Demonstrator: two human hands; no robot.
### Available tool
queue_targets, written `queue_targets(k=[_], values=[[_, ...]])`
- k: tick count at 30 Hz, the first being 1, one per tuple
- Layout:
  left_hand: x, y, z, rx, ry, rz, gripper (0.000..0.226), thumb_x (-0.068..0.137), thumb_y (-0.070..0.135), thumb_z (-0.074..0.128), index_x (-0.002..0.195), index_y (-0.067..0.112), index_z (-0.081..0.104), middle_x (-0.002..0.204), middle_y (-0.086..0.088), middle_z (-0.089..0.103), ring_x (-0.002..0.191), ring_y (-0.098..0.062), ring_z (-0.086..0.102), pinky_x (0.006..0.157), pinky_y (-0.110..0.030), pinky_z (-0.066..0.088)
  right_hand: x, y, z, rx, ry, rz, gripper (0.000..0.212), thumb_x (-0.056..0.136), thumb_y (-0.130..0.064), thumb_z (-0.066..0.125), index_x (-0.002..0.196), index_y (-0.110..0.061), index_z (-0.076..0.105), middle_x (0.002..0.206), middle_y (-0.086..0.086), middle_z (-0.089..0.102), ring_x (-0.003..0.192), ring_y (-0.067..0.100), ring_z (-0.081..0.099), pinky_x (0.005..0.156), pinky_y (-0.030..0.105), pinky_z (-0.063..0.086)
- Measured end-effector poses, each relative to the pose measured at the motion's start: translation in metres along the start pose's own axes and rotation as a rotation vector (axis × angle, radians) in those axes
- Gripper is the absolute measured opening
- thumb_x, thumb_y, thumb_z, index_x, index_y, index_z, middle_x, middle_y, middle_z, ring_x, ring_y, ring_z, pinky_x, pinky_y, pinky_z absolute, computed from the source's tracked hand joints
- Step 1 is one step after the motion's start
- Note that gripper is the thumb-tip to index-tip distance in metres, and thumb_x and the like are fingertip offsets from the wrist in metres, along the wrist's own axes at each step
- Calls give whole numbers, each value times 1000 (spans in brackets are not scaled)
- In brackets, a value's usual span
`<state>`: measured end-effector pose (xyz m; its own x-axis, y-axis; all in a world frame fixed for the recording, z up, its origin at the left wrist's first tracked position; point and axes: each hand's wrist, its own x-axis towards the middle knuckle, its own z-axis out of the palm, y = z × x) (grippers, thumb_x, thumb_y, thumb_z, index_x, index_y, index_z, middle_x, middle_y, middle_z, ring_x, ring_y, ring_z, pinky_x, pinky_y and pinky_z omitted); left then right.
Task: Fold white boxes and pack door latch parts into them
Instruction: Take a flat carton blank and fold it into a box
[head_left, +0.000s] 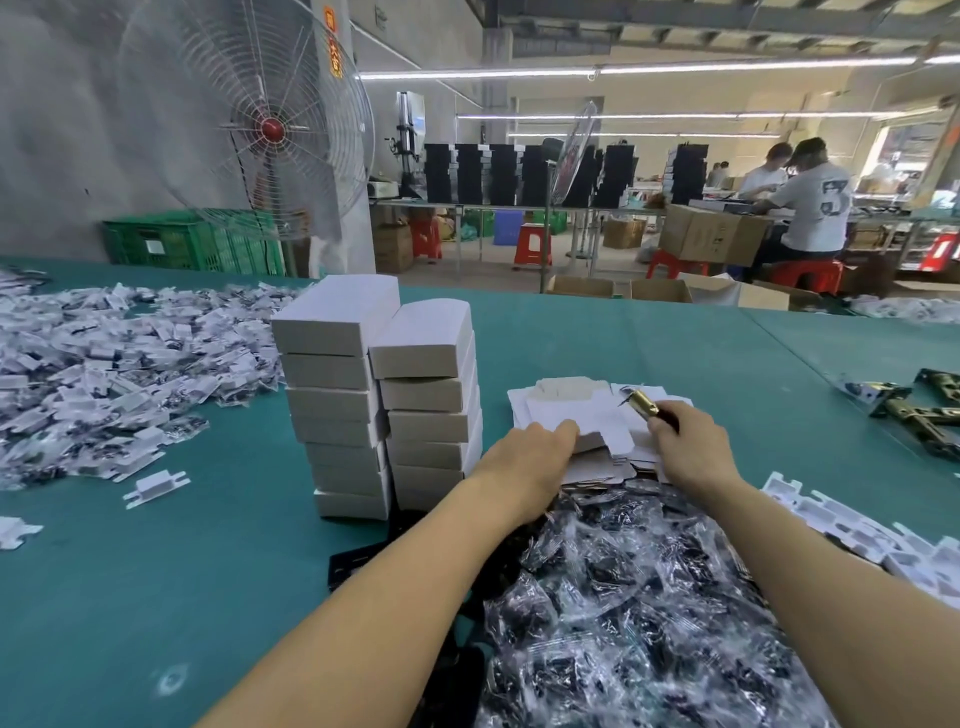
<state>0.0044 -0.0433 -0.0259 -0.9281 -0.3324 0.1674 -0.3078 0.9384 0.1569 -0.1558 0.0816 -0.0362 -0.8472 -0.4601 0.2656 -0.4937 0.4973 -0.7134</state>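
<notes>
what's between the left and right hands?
Head view: a pile of flat white box blanks fills the gap between the left hand and the right hand, which holds a brass latch part.
</notes>
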Motion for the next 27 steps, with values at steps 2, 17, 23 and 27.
queue_targets(k=[2,17,23,27], values=[[-4,4,5,-65,87,-55,26,92,-8,35,110,11,34,82,-15,50,73,-38,48,58,-44,33,1,1,1,3,8,10,28,102,-13,45,124,-9,62,93,11,61,79,26,51,64,33,32],[-22,15,16,-421,475,-336,14,105,16,28,91,20,28,69,-3,45,55,-18,38,45,-35,22,3,9,7,-336,-189,-170,36,101,-27,53,136,-30,58,124,13,60,109,36,51,95,41,43],[-35,20,3,-646,695,-276,23,107,18,35,85,21,30,65,-8,50,55,-27,48,48,-49,45,-7,-4,1,-249,-124,-188,45,101,-28,50,142,-12,46,140,17,50,127,35,44,105,43,35],[-53,29,-9,-1021,663,-322,19,106,17,41,88,22,38,98,-11,65,81,-17,74,55,-35,61,-28,-35,-23,495,-38,-40,36,91,-14,59,127,-16,53,117,5,65,107,20,61,98,43,47]])
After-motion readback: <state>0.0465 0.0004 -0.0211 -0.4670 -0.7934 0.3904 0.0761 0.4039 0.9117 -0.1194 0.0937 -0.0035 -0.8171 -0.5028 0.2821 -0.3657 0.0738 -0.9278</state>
